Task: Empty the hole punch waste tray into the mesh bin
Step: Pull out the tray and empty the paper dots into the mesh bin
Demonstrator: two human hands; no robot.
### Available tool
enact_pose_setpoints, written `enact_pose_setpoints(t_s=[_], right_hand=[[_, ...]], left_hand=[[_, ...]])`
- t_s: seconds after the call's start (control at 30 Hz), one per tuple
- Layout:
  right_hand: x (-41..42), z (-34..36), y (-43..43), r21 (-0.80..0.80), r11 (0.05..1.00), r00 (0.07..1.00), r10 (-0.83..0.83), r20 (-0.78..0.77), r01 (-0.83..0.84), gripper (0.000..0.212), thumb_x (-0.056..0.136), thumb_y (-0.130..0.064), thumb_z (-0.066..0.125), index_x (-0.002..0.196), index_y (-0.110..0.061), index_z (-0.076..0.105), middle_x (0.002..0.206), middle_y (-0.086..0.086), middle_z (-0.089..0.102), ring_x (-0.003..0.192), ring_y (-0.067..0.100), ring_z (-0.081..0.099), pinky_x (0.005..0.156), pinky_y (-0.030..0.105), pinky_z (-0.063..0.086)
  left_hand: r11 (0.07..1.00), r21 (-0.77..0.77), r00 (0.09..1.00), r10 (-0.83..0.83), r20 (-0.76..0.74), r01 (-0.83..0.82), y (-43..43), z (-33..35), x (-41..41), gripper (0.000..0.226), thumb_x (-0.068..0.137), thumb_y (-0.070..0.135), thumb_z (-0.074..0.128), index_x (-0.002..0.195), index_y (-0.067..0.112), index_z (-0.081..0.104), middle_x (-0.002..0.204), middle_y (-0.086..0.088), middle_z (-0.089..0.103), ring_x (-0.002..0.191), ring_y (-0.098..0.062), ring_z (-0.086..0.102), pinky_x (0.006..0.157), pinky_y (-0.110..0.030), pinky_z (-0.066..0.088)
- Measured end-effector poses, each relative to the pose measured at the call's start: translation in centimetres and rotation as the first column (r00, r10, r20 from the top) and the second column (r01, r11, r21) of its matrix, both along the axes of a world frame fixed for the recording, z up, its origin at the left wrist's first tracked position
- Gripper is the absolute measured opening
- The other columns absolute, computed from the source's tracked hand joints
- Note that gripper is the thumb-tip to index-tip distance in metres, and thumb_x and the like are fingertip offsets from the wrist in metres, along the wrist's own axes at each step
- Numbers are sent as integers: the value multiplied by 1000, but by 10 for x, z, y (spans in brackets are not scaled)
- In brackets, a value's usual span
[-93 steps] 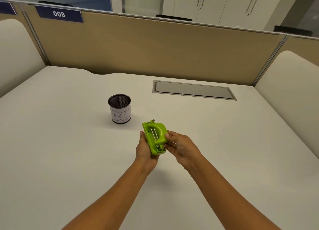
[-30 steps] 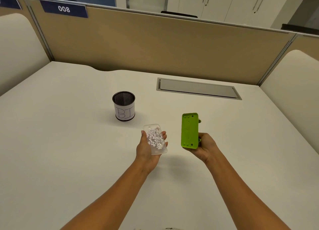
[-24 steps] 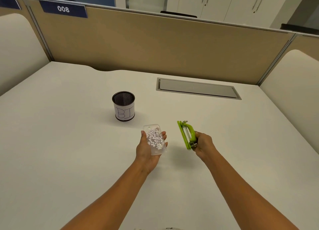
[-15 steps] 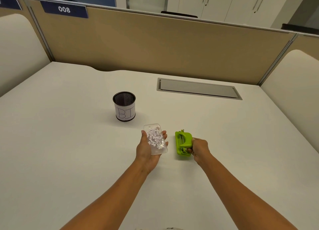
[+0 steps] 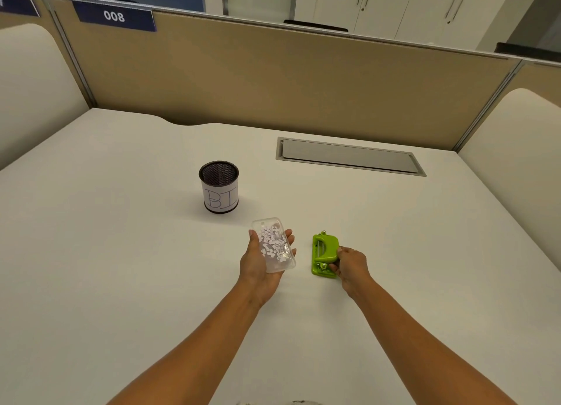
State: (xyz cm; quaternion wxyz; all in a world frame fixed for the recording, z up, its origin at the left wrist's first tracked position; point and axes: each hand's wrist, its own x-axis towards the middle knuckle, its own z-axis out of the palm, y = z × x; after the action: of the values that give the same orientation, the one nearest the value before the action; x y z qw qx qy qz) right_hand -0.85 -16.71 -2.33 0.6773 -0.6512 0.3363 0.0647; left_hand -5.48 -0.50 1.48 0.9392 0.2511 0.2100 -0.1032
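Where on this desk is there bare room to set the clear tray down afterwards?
Bare desk lies left of the mesh bin, and more lies between the metal hatch and the green hole punch. The crowded spot is the narrow strip between the clear tray in the left hand and the punch under the right hand.

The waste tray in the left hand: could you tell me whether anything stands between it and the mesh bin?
Nothing visible does. Only bare desk lies between the waste tray and the mesh bin.
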Motion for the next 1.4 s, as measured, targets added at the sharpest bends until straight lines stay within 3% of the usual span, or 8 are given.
enact_pose_setpoints(t_s=[0.13, 0.37, 0.5, 0.67, 0.9, 1.07, 1.3, 1.4], right_hand=[[-6, 5, 1, -89, 996, 1000, -7, 10, 8, 30, 94, -11, 44, 119, 2, 57, 125, 23, 58, 93, 29, 58, 91, 40, 51], [-27, 26, 16, -336, 942, 974, 83, 209, -8, 19, 91, -17, 50, 101, -8, 65, 96, 8, 61, 84, 21, 56, 54, 18, 41], [-41, 34, 37, -62, 975, 954, 222, 201, -213, 20, 90, -14, 53, 72, -12, 61, 69, 4, 58, 60, 13, 52, 52, 14, 45], [-51, 47, 51, 271, 908, 946, 294, 133, -320, 24, 92, -25, 53, 76, -8, 58, 68, 6, 58, 62, 15, 58, 50, 16, 53], [-53, 54, 50, 341, 880, 943, 293, 159, -331, 12, 90, -6, 54, 80, -4, 58, 73, 10, 60, 63, 15, 57, 51, 14, 55], [-50, 58, 44, 273, 905, 945, 303, 127, -327, 14, 91, -8, 54, 78, -5, 59, 71, 8, 57, 61, 13, 52, 45, 12, 52], [-41, 60, 43, 279, 927, 967, 234, 99, -252, 9, 91, -18, 55, 85, -11, 56, 72, 2, 60, 59, 11, 54, 44, 14, 49], [-42, 58, 49, 340, 910, 971, 229, 68, -239, 17, 93, -19, 53, 78, -11, 58, 77, 4, 62, 64, 15, 58, 44, 17, 53]], left_hand=[[1000, -23, 1000, 2, 13, -2, 0, 2, 0, 58, 98, 45, 21, 135, 4, 41, 98, -12, 61, 90, -20, 58, 85, -36, 45], [1000, -23, 1000, 21, 23, -21, -1, 5, 1, 57, 99, 43, 19, 137, 5, 39, 102, -10, 61, 92, -22, 59, 86, -34, 44], [999, -14, 999, 50, 16, -50, -2, 6, 2, 56, 99, 42, 19, 136, 5, 40, 102, -8, 62, 101, -23, 57, 96, -35, 39], [993, 30, 993, 113, 16, -113, -3, 6, 3, 53, 101, 37, 19, 135, 3, 41, 107, -9, 62, 100, -19, 56, 106, -41, 36], [990, 36, 990, 136, -30, -135, -1, 8, -2, 47, 101, 29, 25, 138, 1, 38, 141, -16, 47, 130, -28, 44, 104, -39, 37], [982, 72, 985, 174, -16, -172, 5, 9, -3, 44, 99, 31, 33, 129, 2, 46, 108, -13, 62, 96, -22, 60, 91, -39, 43], [980, 47, 977, 199, -80, -196, 11, 6, -5, 28, 99, 20, 37, 96, 2, 58, 114, -16, 59, 87, -21, 62, 71, -34, 49], [975, 34, 972, 223, -77, -221, 12, 6, -5, 24, 99, 17, 38, 107, 2, 56, 108, -14, 61, 86, -20, 62, 71, -34, 49]])
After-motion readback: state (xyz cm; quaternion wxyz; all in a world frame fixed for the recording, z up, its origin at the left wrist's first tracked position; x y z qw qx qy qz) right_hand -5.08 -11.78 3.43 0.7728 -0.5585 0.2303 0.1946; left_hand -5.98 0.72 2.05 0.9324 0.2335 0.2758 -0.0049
